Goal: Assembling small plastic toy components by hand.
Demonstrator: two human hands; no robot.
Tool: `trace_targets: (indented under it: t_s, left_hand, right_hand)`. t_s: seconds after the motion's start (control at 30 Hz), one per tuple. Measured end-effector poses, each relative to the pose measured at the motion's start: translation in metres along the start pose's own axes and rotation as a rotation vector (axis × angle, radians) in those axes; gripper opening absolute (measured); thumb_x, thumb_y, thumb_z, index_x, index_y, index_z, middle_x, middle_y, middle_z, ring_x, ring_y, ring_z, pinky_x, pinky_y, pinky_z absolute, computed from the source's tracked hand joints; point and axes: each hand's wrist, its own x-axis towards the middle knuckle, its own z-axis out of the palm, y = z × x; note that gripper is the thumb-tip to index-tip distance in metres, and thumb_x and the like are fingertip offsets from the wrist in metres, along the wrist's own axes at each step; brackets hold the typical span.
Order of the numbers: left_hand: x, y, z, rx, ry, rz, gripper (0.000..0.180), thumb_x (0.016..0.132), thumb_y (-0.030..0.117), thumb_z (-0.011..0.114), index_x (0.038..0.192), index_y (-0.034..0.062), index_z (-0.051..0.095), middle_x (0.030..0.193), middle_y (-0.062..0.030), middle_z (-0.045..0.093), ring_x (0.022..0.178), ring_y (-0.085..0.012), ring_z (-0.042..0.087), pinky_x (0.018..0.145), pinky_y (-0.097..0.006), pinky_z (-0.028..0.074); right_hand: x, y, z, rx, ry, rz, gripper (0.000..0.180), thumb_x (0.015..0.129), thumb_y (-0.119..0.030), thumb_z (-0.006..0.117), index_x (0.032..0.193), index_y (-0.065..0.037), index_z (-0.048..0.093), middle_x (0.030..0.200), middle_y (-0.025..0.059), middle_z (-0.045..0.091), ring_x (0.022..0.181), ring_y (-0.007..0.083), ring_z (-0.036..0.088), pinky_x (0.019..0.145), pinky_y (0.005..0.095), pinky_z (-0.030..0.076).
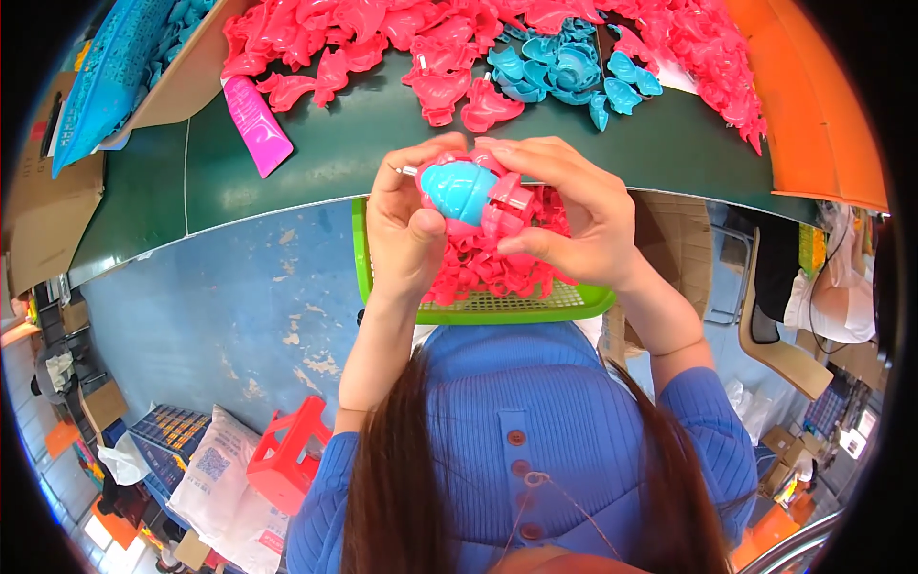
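Observation:
Between my two hands is a pink plastic toy part with a rounded blue shell piece (457,191) set in it. A small metal pin sticks out at its left end. My left hand (411,215) grips its left side, thumb bent in front. On the other side, my right hand (579,206) curls round the pink end with fingers above and thumb below. The part is held over a green basket (535,313) of pink plastic pieces (488,273) on my lap. What lies under my fingers is hidden.
Pink shells (373,24) are heaped along the far side of the green table (335,143), with blue shells (559,67) among them. A magenta tube (258,126) lies at the left. An orange bin (813,105) stands far right, a red stool (290,454) lower left.

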Motion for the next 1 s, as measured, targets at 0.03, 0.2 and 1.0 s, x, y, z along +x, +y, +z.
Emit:
trace_targets:
  t_s: [0.03,0.2,1.0]
  left_hand:
    - [-0.001,-0.004,-0.006,-0.014,-0.003,-0.012,0.065,0.07,0.03,0.077,0.117,0.0023,0.041,0.121,-0.0123,0.049,0.104,-0.0183,0.054,0.082,-0.029,0.048]
    - [-0.012,-0.003,0.012,-0.002,0.23,-0.063,0.048,0.079,0.019,0.07,0.117,0.0004,0.047,0.126,-0.0124,0.045,0.106,-0.0168,0.053,0.083,-0.028,0.05]
    - [-0.024,0.009,0.021,0.433,0.104,0.057,0.072,0.065,-0.002,0.076,0.128,-0.0032,0.042,0.112,-0.0126,0.059,0.1,-0.0146,0.057,0.084,-0.028,0.05]
  right_hand:
    - [-0.001,0.003,-0.001,-0.118,-0.044,-0.048,0.062,0.061,-0.01,0.08,0.115,0.005,0.053,0.121,0.0193,0.051,0.108,0.0287,0.052,0.091,0.0381,0.042]
    - [-0.005,0.003,0.007,-0.259,0.07,-0.048,0.059,0.063,-0.01,0.078,0.115,0.005,0.055,0.119,0.0198,0.053,0.108,0.028,0.052,0.09,0.0371,0.042]
    - [-0.004,-0.015,0.0,-0.003,-0.036,0.32,0.051,0.071,-0.002,0.071,0.119,0.002,0.054,0.117,0.0147,0.05,0.108,0.0221,0.051,0.084,0.0304,0.05]
